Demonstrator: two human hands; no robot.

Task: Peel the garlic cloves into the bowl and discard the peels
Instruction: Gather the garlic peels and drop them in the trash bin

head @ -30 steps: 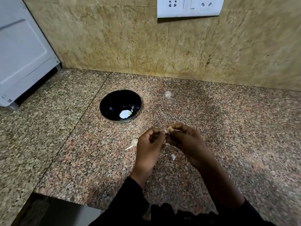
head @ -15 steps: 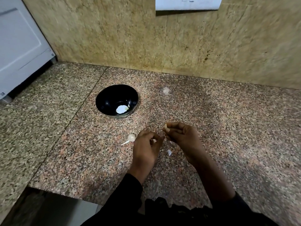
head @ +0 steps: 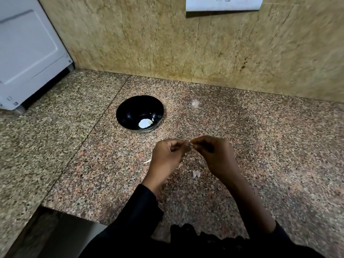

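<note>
One garlic clove (head: 192, 145), mostly hidden, is pinched between the fingertips of the left hand (head: 167, 157) and right hand (head: 216, 155) at frame centre, above the desk (head: 270, 146). One black bowl (head: 140, 114) sits just up-left of the hands with one white peeled clove (head: 145, 123) inside. One peel scrap (head: 195, 173) lies on the desk below the hands; another pale stem (head: 147, 161) pokes out left of the left hand.

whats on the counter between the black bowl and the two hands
Nothing: in the head view the stretch of granite counter from the black bowl to the left hand and right hand is bare.
</note>
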